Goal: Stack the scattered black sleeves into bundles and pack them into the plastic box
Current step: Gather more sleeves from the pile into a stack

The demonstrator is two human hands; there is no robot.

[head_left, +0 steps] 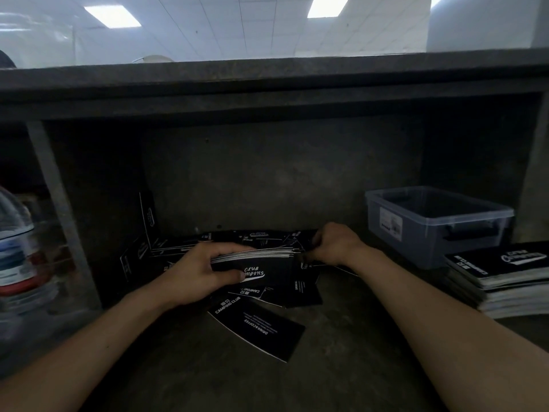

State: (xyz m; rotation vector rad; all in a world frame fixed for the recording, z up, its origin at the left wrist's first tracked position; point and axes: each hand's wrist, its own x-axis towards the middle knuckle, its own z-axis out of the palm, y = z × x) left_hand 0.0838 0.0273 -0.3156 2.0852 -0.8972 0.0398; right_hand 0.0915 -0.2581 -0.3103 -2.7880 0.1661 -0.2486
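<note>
My left hand (199,270) grips a bundle of black sleeves (269,264) held on edge, thumb on its printed front and fingers over the top. At the bundle's right end, my right hand (334,242) has its fingers curled over a sleeve in the loose pile (261,237). More black sleeves lie scattered under and behind the bundle. One single sleeve (261,328) lies flat nearer to me. The plastic box (433,224) stands at the right, translucent, and looks empty.
A tall stack of bundled sleeves (502,278) lies at the right edge, in front of the box. A plastic water bottle (17,248) stands at the far left. A dark shelf (267,84) overhangs the worktop, with a back wall close behind the pile.
</note>
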